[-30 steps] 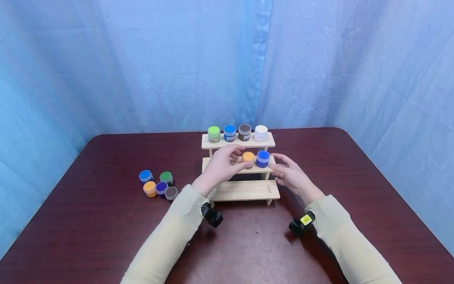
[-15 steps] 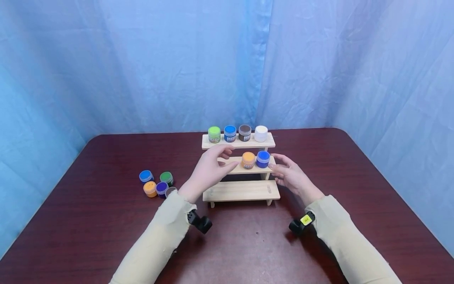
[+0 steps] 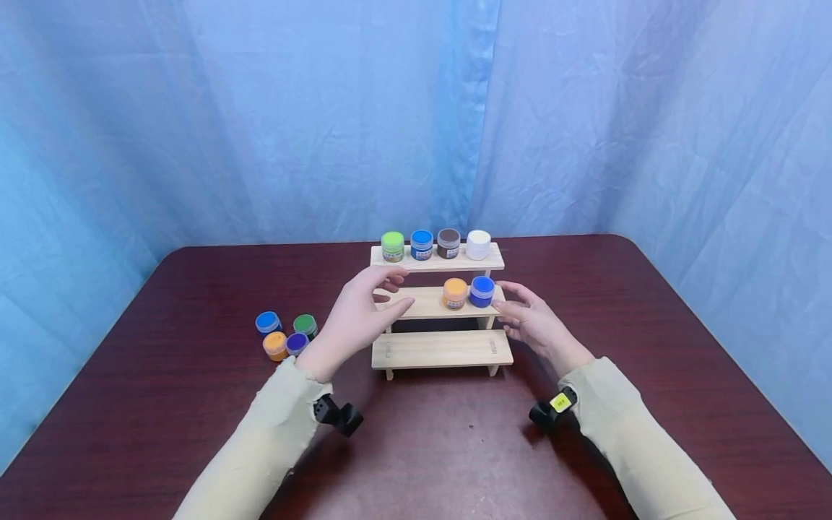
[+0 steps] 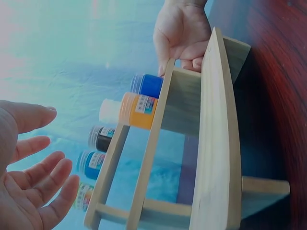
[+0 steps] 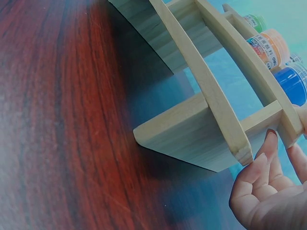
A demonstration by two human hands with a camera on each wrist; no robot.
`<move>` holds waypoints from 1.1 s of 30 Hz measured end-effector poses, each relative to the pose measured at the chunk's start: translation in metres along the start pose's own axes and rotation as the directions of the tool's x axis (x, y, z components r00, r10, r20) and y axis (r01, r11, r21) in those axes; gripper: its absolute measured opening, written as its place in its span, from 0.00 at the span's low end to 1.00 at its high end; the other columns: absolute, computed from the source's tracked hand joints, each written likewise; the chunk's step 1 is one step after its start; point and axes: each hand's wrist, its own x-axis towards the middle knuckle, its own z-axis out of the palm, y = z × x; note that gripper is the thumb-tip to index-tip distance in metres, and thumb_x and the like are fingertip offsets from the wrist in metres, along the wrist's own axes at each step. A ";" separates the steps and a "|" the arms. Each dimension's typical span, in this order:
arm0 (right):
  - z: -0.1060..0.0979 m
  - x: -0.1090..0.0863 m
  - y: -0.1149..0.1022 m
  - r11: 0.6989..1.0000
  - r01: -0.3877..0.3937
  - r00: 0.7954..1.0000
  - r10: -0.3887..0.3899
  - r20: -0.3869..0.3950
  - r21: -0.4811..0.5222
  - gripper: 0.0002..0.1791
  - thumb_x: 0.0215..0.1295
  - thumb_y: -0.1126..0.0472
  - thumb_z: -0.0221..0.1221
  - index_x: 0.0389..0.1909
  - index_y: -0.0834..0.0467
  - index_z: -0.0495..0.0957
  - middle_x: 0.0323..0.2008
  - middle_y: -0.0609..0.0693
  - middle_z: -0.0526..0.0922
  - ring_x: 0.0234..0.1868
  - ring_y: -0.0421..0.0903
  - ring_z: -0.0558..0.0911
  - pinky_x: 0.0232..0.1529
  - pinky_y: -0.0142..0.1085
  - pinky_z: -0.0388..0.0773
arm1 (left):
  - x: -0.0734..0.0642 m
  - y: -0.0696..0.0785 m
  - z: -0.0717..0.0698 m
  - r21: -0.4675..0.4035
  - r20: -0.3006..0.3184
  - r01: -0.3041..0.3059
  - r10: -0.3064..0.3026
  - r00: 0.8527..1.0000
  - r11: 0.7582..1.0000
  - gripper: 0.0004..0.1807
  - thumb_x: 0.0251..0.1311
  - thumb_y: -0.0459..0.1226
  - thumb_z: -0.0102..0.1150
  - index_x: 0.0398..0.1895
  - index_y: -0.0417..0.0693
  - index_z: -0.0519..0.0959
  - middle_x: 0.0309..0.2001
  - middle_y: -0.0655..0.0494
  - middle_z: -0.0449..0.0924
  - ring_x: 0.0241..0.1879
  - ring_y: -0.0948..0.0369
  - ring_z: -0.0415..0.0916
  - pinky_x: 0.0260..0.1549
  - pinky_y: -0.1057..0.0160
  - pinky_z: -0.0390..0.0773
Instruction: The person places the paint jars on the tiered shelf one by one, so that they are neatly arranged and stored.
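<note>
A three-step wooden stand (image 3: 442,349) holds small paint jars. On its middle step an orange jar (image 3: 455,295) stands beside a dark blue jar (image 3: 482,292) near the right end. My left hand (image 3: 356,310), fingers spread and holding nothing, is at the stand's left side, apart from the jars; the left wrist view shows its parted fingers (image 4: 55,191). With my right hand (image 3: 536,325) I grip the right end of the middle step, fingers under and at its edge (image 5: 290,127), close by the dark blue jar.
The top step carries a light green jar (image 3: 393,247), a blue jar (image 3: 421,245), a dark brown jar (image 3: 448,243) and a white jar (image 3: 478,245). On the table's left lie loose jars: blue (image 3: 268,323), green (image 3: 305,326), orange (image 3: 275,346), purple (image 3: 297,343). A curtain hangs behind.
My left hand has let go of the orange jar and drawn away leftward, its wrist now covering the loose dark jar. The right hand has stayed where it was.
</note>
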 end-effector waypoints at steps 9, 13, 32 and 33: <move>0.000 0.000 0.000 1.000 0.000 1.000 0.000 0.003 0.000 0.31 0.67 0.56 0.53 0.68 0.53 0.53 0.35 0.38 0.75 0.34 0.37 0.74 0.33 0.26 0.73 | -0.011 -0.008 -0.017 0.019 -0.039 -0.013 0.014 0.999 1.000 0.22 0.56 0.39 0.62 0.54 0.45 0.74 0.47 0.48 0.76 0.45 0.55 0.76 0.46 0.55 0.80; -0.001 0.000 0.000 1.000 -0.002 1.000 0.002 -0.001 -0.002 0.32 0.67 0.56 0.53 0.68 0.53 0.53 0.36 0.38 0.75 0.34 0.37 0.74 0.33 0.26 0.73 | -0.016 -0.010 -0.022 0.016 -0.057 -0.010 0.011 0.998 1.000 0.22 0.55 0.38 0.63 0.53 0.44 0.74 0.47 0.46 0.77 0.44 0.54 0.77 0.46 0.55 0.80; -0.002 0.000 -0.001 1.000 -0.004 1.000 0.004 -0.004 0.000 0.31 0.66 0.56 0.53 0.68 0.52 0.53 0.36 0.39 0.75 0.34 0.38 0.74 0.33 0.26 0.73 | -0.042 -0.040 -0.059 0.042 -0.152 0.022 -0.015 0.988 0.999 0.21 0.56 0.35 0.62 0.54 0.45 0.73 0.47 0.49 0.76 0.45 0.56 0.75 0.44 0.56 0.80; -0.002 0.000 0.000 1.000 -0.003 1.000 0.003 -0.002 -0.001 0.31 0.66 0.56 0.53 0.68 0.52 0.53 0.36 0.38 0.75 0.34 0.37 0.74 0.33 0.26 0.73 | -0.044 -0.042 -0.061 0.048 -0.162 0.025 -0.017 0.987 0.999 0.21 0.56 0.35 0.62 0.54 0.45 0.73 0.47 0.49 0.76 0.45 0.56 0.76 0.44 0.56 0.80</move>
